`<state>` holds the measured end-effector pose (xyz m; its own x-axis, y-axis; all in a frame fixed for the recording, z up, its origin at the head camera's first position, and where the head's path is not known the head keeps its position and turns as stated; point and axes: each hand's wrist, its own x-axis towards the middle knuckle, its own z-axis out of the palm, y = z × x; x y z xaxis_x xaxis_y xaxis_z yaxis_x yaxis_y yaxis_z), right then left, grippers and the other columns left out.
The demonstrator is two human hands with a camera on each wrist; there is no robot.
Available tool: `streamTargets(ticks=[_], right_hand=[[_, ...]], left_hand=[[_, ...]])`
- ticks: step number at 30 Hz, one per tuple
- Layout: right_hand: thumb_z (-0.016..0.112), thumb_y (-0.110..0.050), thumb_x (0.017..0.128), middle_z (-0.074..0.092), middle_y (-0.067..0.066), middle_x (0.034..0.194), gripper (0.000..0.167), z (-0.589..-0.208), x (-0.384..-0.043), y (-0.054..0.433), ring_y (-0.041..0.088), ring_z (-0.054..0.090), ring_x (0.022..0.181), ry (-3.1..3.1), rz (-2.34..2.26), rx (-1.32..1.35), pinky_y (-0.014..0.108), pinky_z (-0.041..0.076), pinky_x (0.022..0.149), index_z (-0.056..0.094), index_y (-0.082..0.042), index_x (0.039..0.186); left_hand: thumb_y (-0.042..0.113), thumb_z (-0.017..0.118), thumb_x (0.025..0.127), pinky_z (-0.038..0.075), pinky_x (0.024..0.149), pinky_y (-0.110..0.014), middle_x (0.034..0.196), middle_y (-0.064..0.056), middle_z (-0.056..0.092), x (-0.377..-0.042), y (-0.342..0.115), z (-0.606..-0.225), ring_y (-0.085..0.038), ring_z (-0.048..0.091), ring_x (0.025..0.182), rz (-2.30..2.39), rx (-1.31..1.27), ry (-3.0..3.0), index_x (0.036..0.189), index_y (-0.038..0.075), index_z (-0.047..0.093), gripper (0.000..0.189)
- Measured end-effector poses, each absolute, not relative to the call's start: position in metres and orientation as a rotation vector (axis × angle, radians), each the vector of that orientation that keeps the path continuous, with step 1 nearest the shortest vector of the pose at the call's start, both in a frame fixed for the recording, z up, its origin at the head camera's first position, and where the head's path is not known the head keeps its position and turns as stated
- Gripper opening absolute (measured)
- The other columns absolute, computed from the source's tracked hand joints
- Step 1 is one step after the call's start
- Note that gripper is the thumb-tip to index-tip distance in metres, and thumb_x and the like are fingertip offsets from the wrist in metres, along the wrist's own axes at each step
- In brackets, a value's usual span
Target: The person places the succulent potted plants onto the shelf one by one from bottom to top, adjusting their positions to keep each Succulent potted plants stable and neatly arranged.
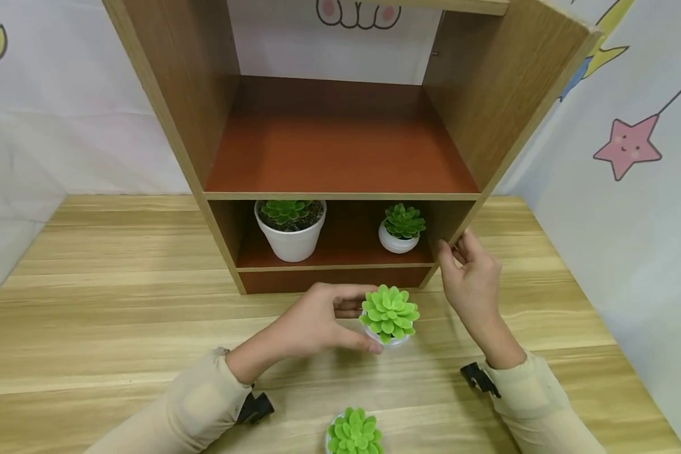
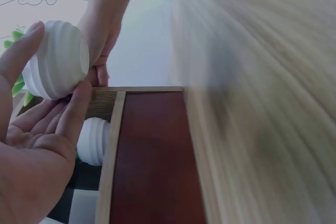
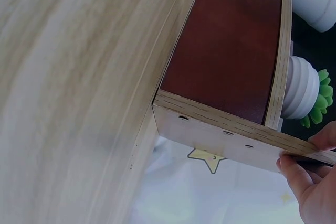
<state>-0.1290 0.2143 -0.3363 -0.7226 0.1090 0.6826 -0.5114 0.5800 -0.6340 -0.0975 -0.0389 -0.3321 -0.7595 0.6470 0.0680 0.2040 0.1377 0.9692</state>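
My left hand [image 1: 318,321] holds a small potted succulent [image 1: 389,313], light green in a white pot, between thumb and fingers in front of the shelf's base. In the left wrist view its ribbed white pot [image 2: 58,61] is tipped within the grasp. My right hand [image 1: 477,287] grips the front edge of the wooden shelf's right side panel [image 1: 507,120], low down. The right wrist view has its thumb and fingers on either side of that panel. Another light green succulent [image 1: 354,434] stands on the table near the front, partly cut off.
On the lower shelf board, a larger white pot [image 1: 292,244] with a green succulent stands left, and a small dark green succulent [image 1: 404,222] right. Above them is a red-brown middle board [image 1: 340,151]. The wooden table [image 1: 91,302] meets a decorated wall [image 1: 618,252] on the right.
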Motion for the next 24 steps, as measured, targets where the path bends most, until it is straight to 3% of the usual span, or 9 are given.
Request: streamTargets(ticks=[12, 24], right_hand=[[0.058, 0.021, 0.084, 0.067, 0.031, 0.098, 0.021, -0.317, -0.116, 0.201, 0.043, 0.067, 0.091, -2.094, 1.15, 0.34, 0.014, 0.05, 0.077, 0.063, 0.018, 0.104], [0.06, 0.02, 0.084, 0.068, 0.027, 0.099, 0.021, -0.331, -0.126, 0.211, 0.036, 0.068, 0.093, -2.106, 1.139, 0.331, 0.016, 0.051, 0.077, 0.065, 0.015, 0.104]], left_hand=[[0.024, 0.091, 0.07, 0.049, 0.092, -0.025, 0.127, -0.003, 0.063, -0.093, -0.05, -0.317, -0.013, 0.063, 0.107, 1.64, 0.777, 2.165, 0.134, 0.004, 0.059, 0.074], [0.022, 0.091, 0.07, 0.049, 0.09, -0.025, 0.127, -0.005, 0.063, -0.092, -0.058, -0.313, -0.015, 0.065, 0.106, 1.649, 0.776, 2.2, 0.133, 0.004, 0.06, 0.073]])
